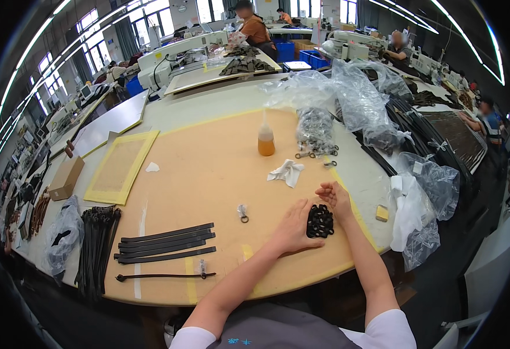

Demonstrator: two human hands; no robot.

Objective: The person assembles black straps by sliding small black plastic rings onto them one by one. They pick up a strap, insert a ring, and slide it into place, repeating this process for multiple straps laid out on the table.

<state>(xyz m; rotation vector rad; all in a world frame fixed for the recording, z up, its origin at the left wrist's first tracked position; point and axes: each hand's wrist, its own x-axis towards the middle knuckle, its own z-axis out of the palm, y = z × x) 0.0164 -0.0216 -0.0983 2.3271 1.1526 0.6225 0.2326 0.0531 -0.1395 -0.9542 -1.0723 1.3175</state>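
Note:
A small heap of black loop-like pieces [320, 221] lies on the tan board [208, 168] near its right edge. My left hand [298, 225] rests along the left side of the heap, fingers extended and thumb apart. On the other side my right hand [337, 200] is cupped beside the heap, its fingers loosely curved and apart. Neither hand grips anything that I can see. Left of my hands lies a ring with clear wrapping [243, 215]. Several flat black straps [167, 241] lie side by side further left, with a single narrower strap [162, 277] nearer me.
A bottle of amber liquid [265, 142] stands beyond a crumpled white cloth [287, 173]. Clear bags [315, 128] and black strips [418, 131] crowd the right. A yellow block [382, 213] lies rightward. A strap bundle [96, 244] and yellow-edged panel [121, 166] lie left.

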